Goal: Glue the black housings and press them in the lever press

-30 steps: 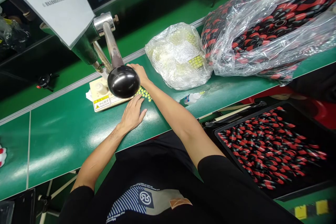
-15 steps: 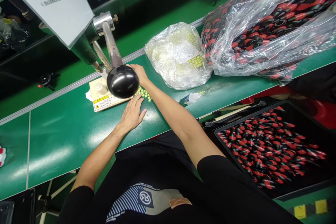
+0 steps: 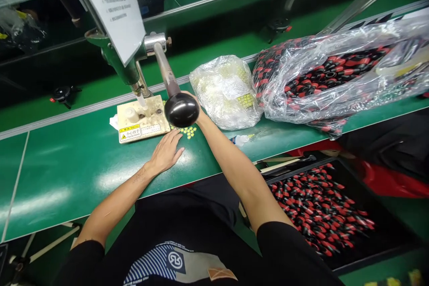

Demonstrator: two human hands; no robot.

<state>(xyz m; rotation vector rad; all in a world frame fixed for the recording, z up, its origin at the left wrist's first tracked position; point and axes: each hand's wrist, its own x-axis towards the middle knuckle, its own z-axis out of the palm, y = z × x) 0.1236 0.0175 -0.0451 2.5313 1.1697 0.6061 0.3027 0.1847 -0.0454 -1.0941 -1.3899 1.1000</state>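
My left hand [image 3: 166,151] lies flat on the green bench, fingers spread, just left of a small cluster of yellow round parts [image 3: 188,132]. My right hand [image 3: 196,106] reaches behind the black ball knob [image 3: 181,109] of a hand press lever and is mostly hidden by it, so I cannot see its fingers. The press [image 3: 125,60] stands on a cream base plate [image 3: 142,120] with a yellow warning label.
A clear bag of yellow parts [image 3: 228,91] and a large bag of red-and-black pieces [image 3: 331,78] lie on the bench to the right. A small glue bottle [image 3: 239,140] sits near the bench edge. A black tray [image 3: 395,241] of red-and-black pieces sits low right. A paper sheet [image 3: 114,4] hangs from the press.
The view has tilted up and shifted, so everything sits lower and more to the right in the frame. Both hands stay in nearly the same places by the press.
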